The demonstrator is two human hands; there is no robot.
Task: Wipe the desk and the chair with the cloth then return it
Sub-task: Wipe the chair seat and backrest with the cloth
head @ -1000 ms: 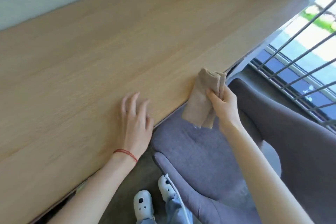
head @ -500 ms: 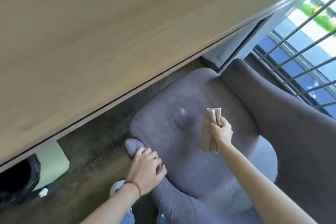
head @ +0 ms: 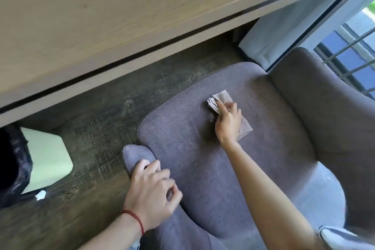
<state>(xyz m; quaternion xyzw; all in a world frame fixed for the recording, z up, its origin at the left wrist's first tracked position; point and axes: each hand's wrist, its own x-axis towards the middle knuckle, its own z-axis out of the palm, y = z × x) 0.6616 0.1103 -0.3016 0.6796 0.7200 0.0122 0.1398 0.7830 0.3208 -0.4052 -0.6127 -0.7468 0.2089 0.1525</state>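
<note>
A grey fabric chair [head: 192, 148] fills the lower right, its seat turned toward the wooden desk [head: 101, 16] that spans the top. A folded beige cloth [head: 222, 97] lies flat on the seat near the backrest. My right hand [head: 228, 122] presses down on the cloth and covers its middle. My left hand [head: 151, 191] grips the chair's left armrest [head: 136, 156], fingers curled over its inner edge. A red string circles my left wrist.
A pale green bin with a black bag [head: 40, 162] stands on the dark wood floor under the desk at left. A white curtain [head: 269, 44] and a barred window [head: 349, 61] are at right. A white scrap [head: 40, 195] lies by the bin.
My right hand carried the cloth off the desk edge and down flat onto the chair seat. My left hand left the desk top and took hold of the armrest. The view tilted downward.
</note>
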